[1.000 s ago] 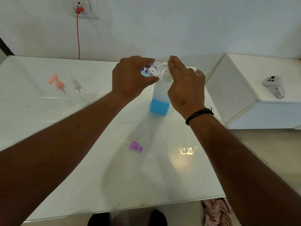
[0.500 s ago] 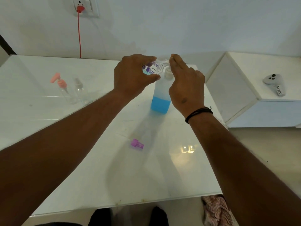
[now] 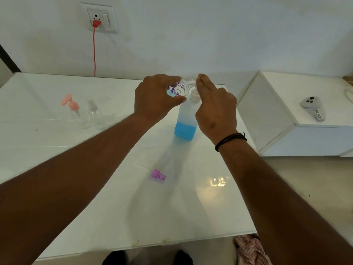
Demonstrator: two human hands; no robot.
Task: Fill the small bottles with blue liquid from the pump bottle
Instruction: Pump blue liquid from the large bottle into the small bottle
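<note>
The tall pump bottle [image 3: 186, 122] stands on the white table [image 3: 114, 207], its lower part holding blue liquid. My left hand [image 3: 154, 97] grips a small clear bottle with a purple flower sticker [image 3: 176, 89], tilted with its mouth toward the pump's nozzle. My right hand [image 3: 214, 108] rests on the pump head, its straight fingers pressing on top. A purple cap [image 3: 158, 175] lies loose on the table nearer to me. Two more small clear bottles stand at the left: one with a pink pump top [image 3: 75, 113], one with a clear top [image 3: 94, 114].
A white cabinet [image 3: 305, 134] stands to the right of the table with a grey controller [image 3: 313, 108] on it. A red cord [image 3: 94, 50] hangs from a wall socket. Patterned cloth [image 3: 250, 249] lies below the table's front edge.
Both hands stay at the pump head with the small bottle held at the nozzle. Only the view has shifted slightly.
</note>
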